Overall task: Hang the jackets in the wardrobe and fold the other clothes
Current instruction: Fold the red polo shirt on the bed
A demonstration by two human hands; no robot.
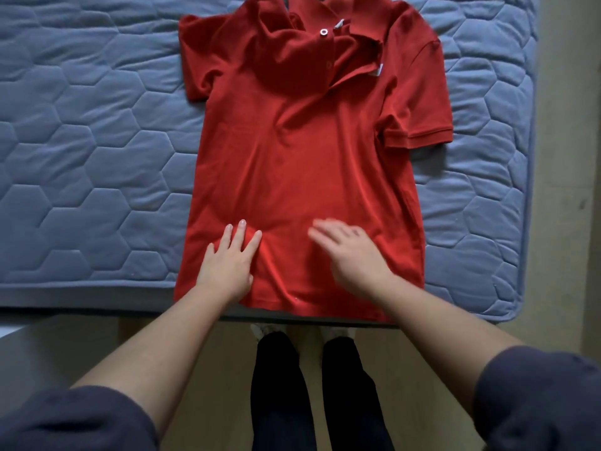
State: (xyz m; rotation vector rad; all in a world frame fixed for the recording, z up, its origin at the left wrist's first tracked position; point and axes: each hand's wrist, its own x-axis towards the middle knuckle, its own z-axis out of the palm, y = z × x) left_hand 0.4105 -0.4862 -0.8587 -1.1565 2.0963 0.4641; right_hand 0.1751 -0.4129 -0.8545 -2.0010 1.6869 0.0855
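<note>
A red short-sleeved polo shirt (302, 164) lies front-up at the near edge of a blue quilted mattress (81, 157), left hand (227, 265) and blurred right hand (351, 255) flat on its hem, fingers straight, gripping nothing.

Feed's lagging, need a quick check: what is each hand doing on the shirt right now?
Left hand: open, fingers flat on the red polo shirt.
Right hand: open, blurred, over the shirt, holding nothing.
</note>
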